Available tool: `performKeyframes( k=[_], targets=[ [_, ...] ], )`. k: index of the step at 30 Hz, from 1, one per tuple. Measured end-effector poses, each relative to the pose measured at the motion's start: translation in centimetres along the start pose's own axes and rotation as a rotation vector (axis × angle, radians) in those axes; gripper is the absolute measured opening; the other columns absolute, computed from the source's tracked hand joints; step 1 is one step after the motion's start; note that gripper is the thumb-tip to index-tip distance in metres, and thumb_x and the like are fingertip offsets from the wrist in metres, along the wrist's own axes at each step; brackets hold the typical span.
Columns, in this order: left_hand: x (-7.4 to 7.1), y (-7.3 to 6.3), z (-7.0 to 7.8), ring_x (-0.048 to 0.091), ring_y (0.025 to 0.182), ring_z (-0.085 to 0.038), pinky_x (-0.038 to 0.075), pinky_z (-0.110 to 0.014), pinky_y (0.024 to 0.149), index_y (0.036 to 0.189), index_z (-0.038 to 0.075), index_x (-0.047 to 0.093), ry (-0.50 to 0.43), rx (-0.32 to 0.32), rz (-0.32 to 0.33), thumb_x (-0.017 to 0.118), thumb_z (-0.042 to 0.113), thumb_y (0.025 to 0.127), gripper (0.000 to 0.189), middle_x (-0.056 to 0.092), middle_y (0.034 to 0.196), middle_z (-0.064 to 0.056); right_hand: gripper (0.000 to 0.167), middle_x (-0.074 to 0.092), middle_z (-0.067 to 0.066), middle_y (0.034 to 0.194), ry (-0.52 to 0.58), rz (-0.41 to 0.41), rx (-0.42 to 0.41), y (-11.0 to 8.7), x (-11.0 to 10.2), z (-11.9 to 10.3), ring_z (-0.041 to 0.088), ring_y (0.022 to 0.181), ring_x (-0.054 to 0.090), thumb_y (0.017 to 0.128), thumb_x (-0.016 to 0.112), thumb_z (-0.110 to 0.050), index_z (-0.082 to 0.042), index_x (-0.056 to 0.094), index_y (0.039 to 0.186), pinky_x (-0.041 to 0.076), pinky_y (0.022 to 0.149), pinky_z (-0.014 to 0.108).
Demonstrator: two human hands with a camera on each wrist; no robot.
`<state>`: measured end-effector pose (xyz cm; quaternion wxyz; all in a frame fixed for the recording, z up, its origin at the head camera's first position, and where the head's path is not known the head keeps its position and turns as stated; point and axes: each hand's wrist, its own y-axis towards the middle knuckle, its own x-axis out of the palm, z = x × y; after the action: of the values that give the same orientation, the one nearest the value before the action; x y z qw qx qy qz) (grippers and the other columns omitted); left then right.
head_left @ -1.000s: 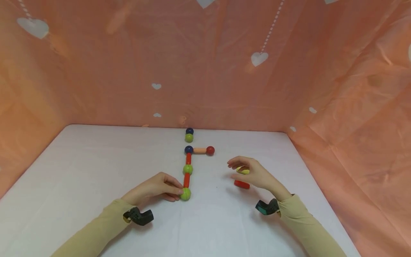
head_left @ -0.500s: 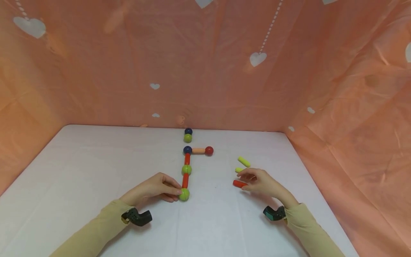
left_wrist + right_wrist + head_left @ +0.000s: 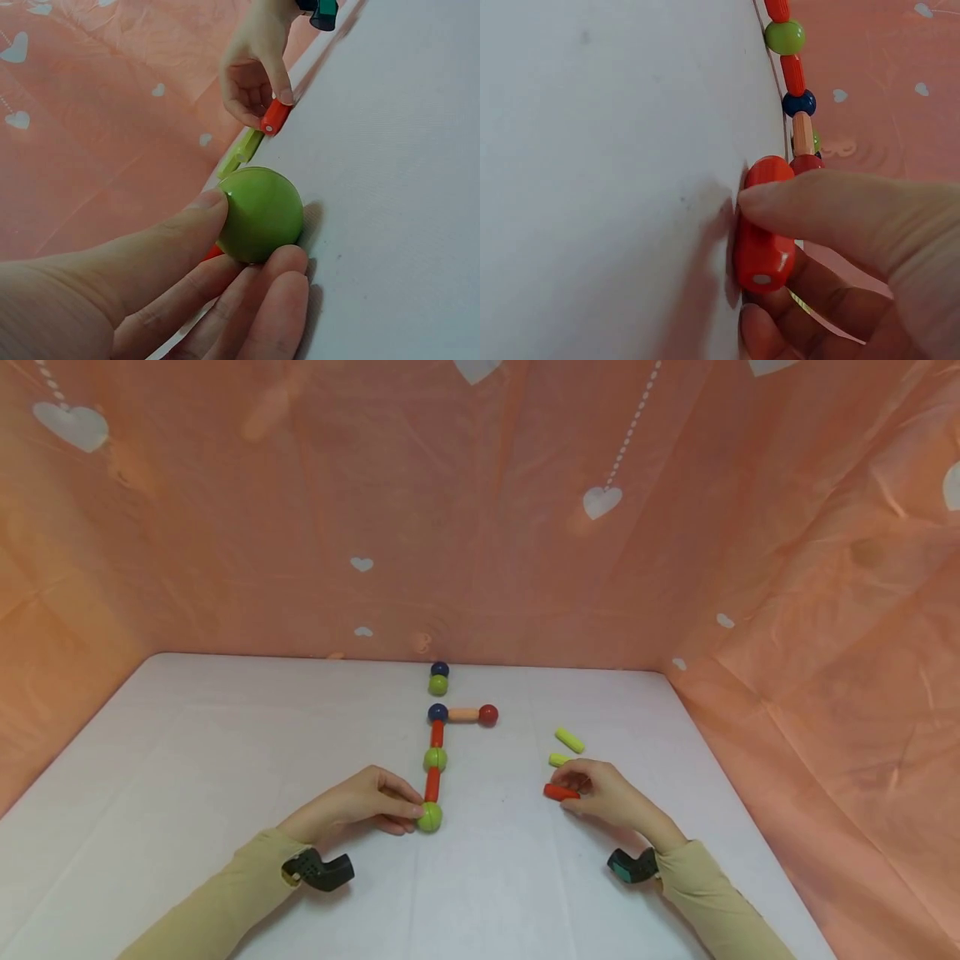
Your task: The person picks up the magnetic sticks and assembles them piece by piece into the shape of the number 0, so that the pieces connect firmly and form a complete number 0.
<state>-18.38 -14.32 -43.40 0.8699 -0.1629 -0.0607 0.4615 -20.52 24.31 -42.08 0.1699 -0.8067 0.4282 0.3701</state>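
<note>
My left hand (image 3: pixel 375 799) pinches a green ball (image 3: pixel 430 817) at the near end of a chain of magnetic balls and rods. From it a red rod (image 3: pixel 432 785) leads to a second green ball (image 3: pixel 435 759). Another red rod (image 3: pixel 437 733) joins that one to a blue ball (image 3: pixel 438 713), where a peach rod (image 3: pixel 463 715) turns right to a red ball (image 3: pixel 488 715). On the right, my right hand (image 3: pixel 611 793) pinches a loose red rod (image 3: pixel 765 251) between thumb and fingers. The rod lies low at the tabletop, a magnet dot on its end.
Two yellow-green rods lie just beyond the right hand, a farther rod (image 3: pixel 569 741) and a nearer rod (image 3: pixel 558 760) partly covered by fingers. Behind the chain, a green ball (image 3: pixel 438 685) touches a blue ball (image 3: pixel 440 669). Orange cloth (image 3: pixel 480 527) walls the white table (image 3: pixel 225 718).
The right hand has come back from over the yellow-green rods, uncovering the farther one, and now pinches the red rod. The left hand keeps its hold on the green ball.
</note>
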Motion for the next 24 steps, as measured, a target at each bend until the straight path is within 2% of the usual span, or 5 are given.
performKeyframes(
  k=[7, 11, 16, 24],
  targets=[
    [0.1, -0.1, 0.1, 0.068, 0.072, -0.018, 0.058, -0.031, 0.068, 0.106, -0.006, 0.069, -0.001, -0.010, 0.008, 0.076, 0.015, 0.083, 0.032, 0.070, 0.091, -0.015, 0.025, 0.064, -0.003, 0.095, -0.009, -0.011, 0.015, 0.7, -0.1, -0.3, 0.016, 0.085, 0.057, 0.082, 0.071, 0.002, -0.010, 0.066, 0.104, 0.052, 0.075, 0.027],
    [0.1, -0.1, 0.2, 0.068, 0.073, -0.018, 0.058, -0.031, 0.069, 0.106, -0.005, 0.069, 0.008, -0.013, 0.017, 0.076, 0.016, 0.083, 0.032, 0.070, 0.092, -0.014, 0.024, 0.065, -0.003, 0.096, 0.027, -0.020, -0.027, 1.6, -0.1, -1.1, 0.015, 0.086, 0.059, 0.082, 0.072, -0.001, -0.011, 0.067, 0.104, 0.053, 0.075, 0.028],
    [0.1, 0.0, 0.0, 0.067, 0.074, -0.018, 0.058, -0.030, 0.070, 0.106, -0.004, 0.069, 0.013, -0.016, 0.028, 0.077, 0.018, 0.083, 0.033, 0.070, 0.091, -0.013, 0.024, 0.065, -0.002, 0.101, 0.092, -0.078, -0.075, 2.9, 0.5, -2.9, 0.016, 0.089, 0.060, 0.084, 0.073, -0.004, -0.010, 0.067, 0.106, 0.053, 0.081, 0.030],
    [0.1, 0.0, -0.1, 0.067, 0.075, -0.018, 0.058, -0.030, 0.071, 0.106, -0.004, 0.069, 0.016, -0.014, 0.030, 0.076, 0.017, 0.083, 0.032, 0.070, 0.090, -0.013, 0.026, 0.064, -0.007, 0.103, 0.091, -0.191, -0.163, 5.0, 3.2, -5.1, 0.013, 0.091, 0.058, 0.084, 0.075, -0.011, -0.015, 0.067, 0.108, 0.052, 0.082, 0.029]
  ],
)
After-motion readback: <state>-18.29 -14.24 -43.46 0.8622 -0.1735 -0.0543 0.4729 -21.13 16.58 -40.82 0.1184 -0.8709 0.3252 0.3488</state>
